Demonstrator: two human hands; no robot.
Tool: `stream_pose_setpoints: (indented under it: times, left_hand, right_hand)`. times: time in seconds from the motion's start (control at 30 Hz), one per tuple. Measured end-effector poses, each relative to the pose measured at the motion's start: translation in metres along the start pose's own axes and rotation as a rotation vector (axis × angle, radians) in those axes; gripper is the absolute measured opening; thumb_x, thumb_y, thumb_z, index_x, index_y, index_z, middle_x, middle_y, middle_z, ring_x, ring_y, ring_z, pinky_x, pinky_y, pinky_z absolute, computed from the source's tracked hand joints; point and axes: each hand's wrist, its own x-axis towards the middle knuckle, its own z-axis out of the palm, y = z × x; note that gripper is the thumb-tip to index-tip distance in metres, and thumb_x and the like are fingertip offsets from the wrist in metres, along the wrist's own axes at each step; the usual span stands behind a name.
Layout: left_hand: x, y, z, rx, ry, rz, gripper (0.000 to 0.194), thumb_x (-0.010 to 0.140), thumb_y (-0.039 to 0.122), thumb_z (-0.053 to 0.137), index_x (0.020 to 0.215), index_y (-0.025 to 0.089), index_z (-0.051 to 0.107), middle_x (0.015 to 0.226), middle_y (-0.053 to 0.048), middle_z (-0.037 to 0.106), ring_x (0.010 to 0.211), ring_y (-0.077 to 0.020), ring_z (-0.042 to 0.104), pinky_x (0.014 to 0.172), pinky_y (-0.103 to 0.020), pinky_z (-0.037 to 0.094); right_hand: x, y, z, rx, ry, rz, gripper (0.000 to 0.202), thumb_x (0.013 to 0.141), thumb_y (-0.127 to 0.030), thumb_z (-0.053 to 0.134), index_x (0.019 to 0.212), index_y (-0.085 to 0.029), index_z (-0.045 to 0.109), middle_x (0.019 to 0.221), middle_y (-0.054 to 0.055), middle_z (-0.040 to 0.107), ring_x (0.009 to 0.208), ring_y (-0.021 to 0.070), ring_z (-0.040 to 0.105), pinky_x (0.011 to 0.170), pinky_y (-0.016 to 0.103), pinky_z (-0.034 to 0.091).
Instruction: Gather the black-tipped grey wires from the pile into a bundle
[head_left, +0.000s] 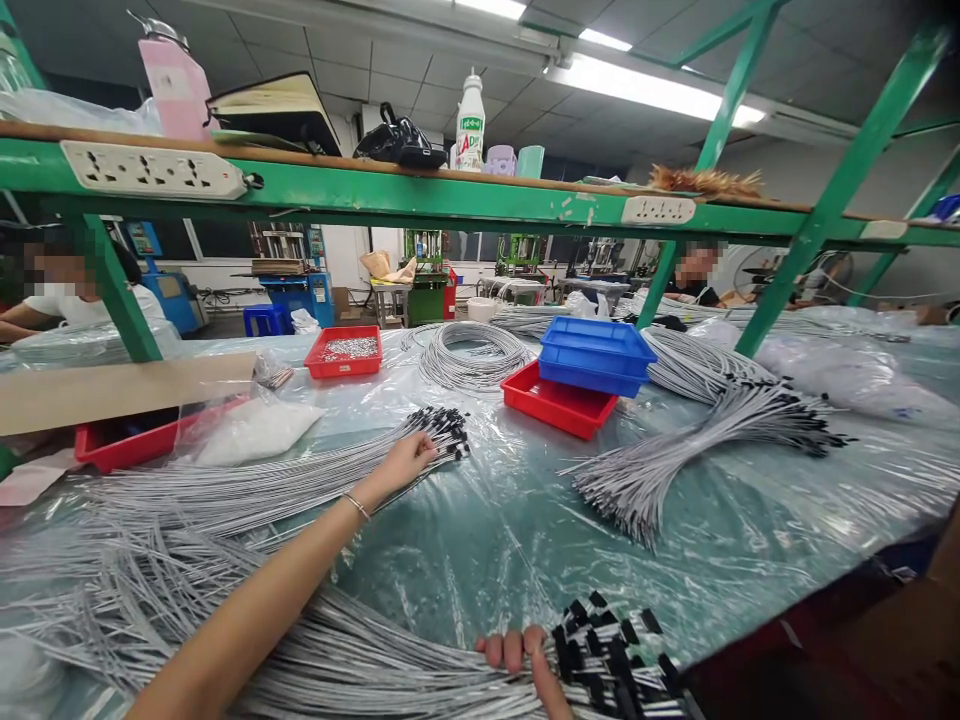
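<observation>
My left hand (pixel 409 460) reaches across to the far bundle of grey cables (pixel 255 490), its fingers pinched together at the black-tipped end. It appears to grip a cable there, though the fingertips partly cover it. At the bottom, my right hand (pixel 521 660) has its fingers closed over the near bundle of grey cables (pixel 390 650), just behind the black end pieces (pixel 615 650). Only its fingers show. A third bundle of cables (pixel 697 440), also black at one end, lies apart on the right.
A red tray of small metal parts (pixel 343 352), a cable coil (pixel 474 355) and blue trays (pixel 596 355) over a red tray (pixel 559 400) stand farther back. A green shelf frame (pixel 420 200) crosses above the plastic-covered table (pixel 465 560). Two people sit beyond.
</observation>
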Motion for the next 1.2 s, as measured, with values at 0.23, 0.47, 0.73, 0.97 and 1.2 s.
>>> stream_pose_setpoints:
  times: [0.23,0.47,0.73,0.97,1.2]
  left_hand:
    - [-0.003,0.000,0.009,0.136,-0.061,-0.004,0.022,0.078,0.030,0.054,0.095,0.016,0.053,0.086,-0.011,0.056,0.086,-0.0269,0.053,0.071,-0.032,0.039]
    - [0.005,-0.003,0.020,0.135,-0.026,-0.009,0.013,0.080,0.023,0.050,0.090,0.015,0.051,0.096,-0.011,0.051,0.089,-0.0263,0.052,0.072,-0.033,0.039]
    - [-0.003,0.019,-0.025,-0.109,-0.009,0.073,0.029,0.091,0.031,0.029,0.086,0.012,0.050,0.075,-0.004,0.053,0.071,-0.0155,0.049,0.066,-0.026,0.036]
    - [-0.094,0.123,-0.042,-0.073,-0.263,0.465,0.028,0.092,0.029,0.029,0.087,0.017,0.053,0.072,-0.002,0.055,0.065,-0.0124,0.050,0.060,-0.022,0.039]
    - [-0.147,0.146,0.007,0.517,-0.074,0.573,0.011,0.083,0.013,0.041,0.091,0.011,0.048,0.073,-0.007,0.048,0.071,-0.0220,0.048,0.049,-0.028,0.040]
  right_hand:
    - [-0.003,0.002,0.003,0.017,-0.031,-0.014,0.025,0.052,-0.030,0.080,0.054,-0.022,0.056,0.046,-0.006,0.052,0.049,0.0093,0.051,0.063,0.026,0.044]
    - [0.002,0.001,-0.003,-0.026,-0.043,-0.019,0.027,0.051,-0.033,0.080,0.053,-0.021,0.055,0.047,-0.005,0.053,0.049,0.0112,0.053,0.063,0.029,0.045]
    - [0.009,0.003,-0.014,-0.054,-0.062,0.003,0.032,0.050,-0.037,0.079,0.052,-0.019,0.053,0.044,-0.004,0.047,0.046,0.0114,0.048,0.062,0.031,0.044]
    - [-0.009,0.001,-0.001,0.031,0.056,0.042,0.022,0.056,-0.031,0.077,0.066,-0.022,0.060,0.062,-0.005,0.055,0.064,0.0112,0.053,0.070,0.026,0.045]
    - [-0.019,0.001,0.014,0.128,0.427,0.045,0.051,0.035,-0.022,0.083,0.082,-0.022,0.064,0.087,-0.004,0.063,0.082,0.0129,0.057,0.077,0.026,0.046]
